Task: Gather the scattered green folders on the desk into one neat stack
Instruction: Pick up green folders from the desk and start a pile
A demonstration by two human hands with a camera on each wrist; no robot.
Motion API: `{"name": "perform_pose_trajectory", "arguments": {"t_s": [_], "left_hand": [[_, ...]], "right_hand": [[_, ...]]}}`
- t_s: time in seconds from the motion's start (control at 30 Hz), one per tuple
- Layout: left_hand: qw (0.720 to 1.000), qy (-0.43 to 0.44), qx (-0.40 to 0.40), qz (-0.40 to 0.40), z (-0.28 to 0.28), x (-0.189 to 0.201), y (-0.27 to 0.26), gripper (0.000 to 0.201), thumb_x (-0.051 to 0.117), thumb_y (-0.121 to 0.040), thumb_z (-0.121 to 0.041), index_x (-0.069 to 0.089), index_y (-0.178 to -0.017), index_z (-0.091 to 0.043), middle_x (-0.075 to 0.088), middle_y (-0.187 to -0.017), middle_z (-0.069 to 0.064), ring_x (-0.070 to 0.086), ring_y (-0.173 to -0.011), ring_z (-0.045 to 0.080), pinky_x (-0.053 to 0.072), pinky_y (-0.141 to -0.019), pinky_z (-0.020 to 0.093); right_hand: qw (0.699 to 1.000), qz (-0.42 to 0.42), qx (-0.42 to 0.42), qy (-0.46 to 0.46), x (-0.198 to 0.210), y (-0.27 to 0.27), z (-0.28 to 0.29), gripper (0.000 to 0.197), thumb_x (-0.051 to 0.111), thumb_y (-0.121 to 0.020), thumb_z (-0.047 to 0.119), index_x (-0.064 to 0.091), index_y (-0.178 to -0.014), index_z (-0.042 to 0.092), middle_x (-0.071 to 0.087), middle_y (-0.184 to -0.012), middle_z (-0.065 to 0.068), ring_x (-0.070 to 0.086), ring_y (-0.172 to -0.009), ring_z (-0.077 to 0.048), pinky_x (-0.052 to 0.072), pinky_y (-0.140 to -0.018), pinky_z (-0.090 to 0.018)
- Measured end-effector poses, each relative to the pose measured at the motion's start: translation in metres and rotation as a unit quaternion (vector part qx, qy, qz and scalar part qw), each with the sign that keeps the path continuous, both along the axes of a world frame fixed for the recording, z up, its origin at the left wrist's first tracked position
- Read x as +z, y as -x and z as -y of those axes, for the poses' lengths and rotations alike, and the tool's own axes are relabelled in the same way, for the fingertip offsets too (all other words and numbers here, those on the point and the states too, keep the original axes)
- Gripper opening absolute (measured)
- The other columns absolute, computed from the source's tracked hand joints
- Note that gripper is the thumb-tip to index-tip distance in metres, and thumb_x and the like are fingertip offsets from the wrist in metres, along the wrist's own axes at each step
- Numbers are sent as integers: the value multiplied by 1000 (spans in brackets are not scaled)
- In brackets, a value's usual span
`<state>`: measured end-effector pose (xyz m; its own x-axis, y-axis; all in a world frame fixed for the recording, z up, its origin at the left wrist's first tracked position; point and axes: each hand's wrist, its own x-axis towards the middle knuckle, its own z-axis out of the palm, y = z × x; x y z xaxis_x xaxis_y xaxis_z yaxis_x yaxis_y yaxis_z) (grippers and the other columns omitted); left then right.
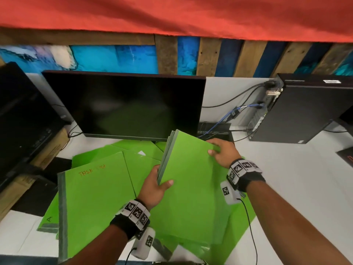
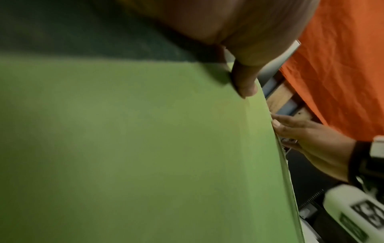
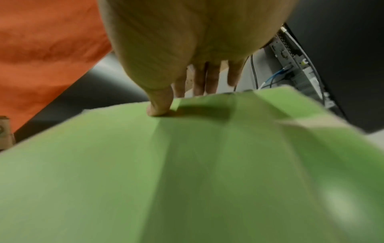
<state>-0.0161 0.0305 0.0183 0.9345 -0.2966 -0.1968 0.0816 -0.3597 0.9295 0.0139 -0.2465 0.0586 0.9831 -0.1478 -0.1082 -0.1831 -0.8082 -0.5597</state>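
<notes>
Both wrist views are almost filled by blurred green card, so the desk (image 1: 286, 188) and the other folders show only from the head camera. There, the left hand (image 1: 155, 188) grips the left edge of a held bundle of green folders (image 1: 191, 188), thumb on the top cover and fingers hidden beneath; the right hand (image 1: 223, 153) pinches the bundle's far right corner. The right wrist view adds that thumb pressing the cover with the fingers (image 3: 212, 82) reaching past the edge, their tips hidden. The bundle tilts above the scattered folders (image 1: 137, 161) lying overlapped on the desk before the dark monitor (image 1: 126, 104), whose base they hide. A folder with orange writing (image 1: 95, 197) lies at left, its last letters unreadable. A black computer case (image 1: 305, 108) stands right, cables plugged in.
</notes>
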Motion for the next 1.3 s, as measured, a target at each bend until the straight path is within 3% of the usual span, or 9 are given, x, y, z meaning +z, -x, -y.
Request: {"name": "perform_pose_trajectory", "arguments": {"t_s": [0.13, 0.23, 0.33, 0.5, 0.6, 0.9, 1.03, 1.17, 1.3], "left_hand": [[998, -18, 53, 24, -9, -3, -5, 46, 69, -83, -23, 42, -121, -24, 55, -103, -6, 50, -100, 16, 42, -85, 29], [997, 10, 69, 27, -11, 0, -8, 41, 68, -84, -17, 44, -116, -20, 55, -95, -9, 49, -91, 11, 39, -77, 19], [997, 17, 72, 18, -4, 0, -12, 40, 67, -85, -15, 45, -119, -16, 54, -94, -11, 49, -88, 4, 39, -84, 25], [997, 48, 59, -20, 11, -6, -20, 39, 62, -89, -19, 49, -125, -14, 60, -114, -1, 54, -109, 17, 40, -102, 38], [998, 45, 21, -49, 19, -13, -18, 47, 62, -89, -23, 45, -131, -15, 59, -121, -3, 52, -114, 15, 37, -108, 39], [984, 93, 118, -93, 19, -28, -12, 47, 68, -84, -20, 49, -128, -22, 64, -119, -2, 58, -113, 18, 43, -102, 38], [993, -14, 73, -92, 18, -36, -13, 51, 63, -88, -32, 43, -130, -13, 58, -119, 2, 53, -114, 23, 40, -96, 31], [988, -75, 49, -125, 9, -51, -10, 65, 61, -85, -46, 39, -135, -10, 55, -131, 5, 51, -121, 26, 41, -105, 40], [992, -31, 29, -116, 7, -49, -6, 31, 59, -89, -38, 48, -116, -30, 58, -117, -5, 53, -113, 17, 39, -104, 35]], "right_hand": [[989, 102, -100, 39, -25, 14, -5, 73, 64, -83, 44, 34, -145, 19, 35, -145, -7, 34, -133, -24, 29, -111, -36], [964, 82, -199, -159, -48, 45, -10, 86, 60, -85, 45, 15, -150, 14, 18, -155, -7, 23, -142, -25, 21, -115, -35], [912, 8, -258, -320, -69, 71, -19, 108, 49, -66, 79, 16, -149, 19, 22, -156, -7, 27, -141, -27, 24, -114, -43], [854, -13, -360, -376, -93, 84, -9, 73, 50, -90, 51, 29, -147, 10, 30, -154, -10, 29, -141, -29, 21, -115, -46], [873, 11, -316, -372, -90, 81, -10, 49, 50, -93, 42, 43, -135, 19, 51, -138, -4, 44, -131, -29, 33, -109, -45], [897, -43, -264, -353, -90, 85, -17, 54, 56, -86, 50, 47, -131, 22, 54, -131, 0, 50, -120, -22, 37, -103, -40], [874, -40, -294, -385, -96, 92, -20, 36, 55, -93, 32, 48, -127, 25, 54, -123, 3, 50, -113, -19, 37, -97, -36], [907, -41, -273, -318, -99, 95, -21, 41, 57, -92, 30, 50, -130, 19, 56, -113, 3, 53, -108, -21, 40, -97, -41], [892, -28, -273, -360, -94, 95, -18, 33, 61, -90, 24, 51, -121, 23, 61, -112, -2, 57, -106, -24, 43, -94, -39]]}}
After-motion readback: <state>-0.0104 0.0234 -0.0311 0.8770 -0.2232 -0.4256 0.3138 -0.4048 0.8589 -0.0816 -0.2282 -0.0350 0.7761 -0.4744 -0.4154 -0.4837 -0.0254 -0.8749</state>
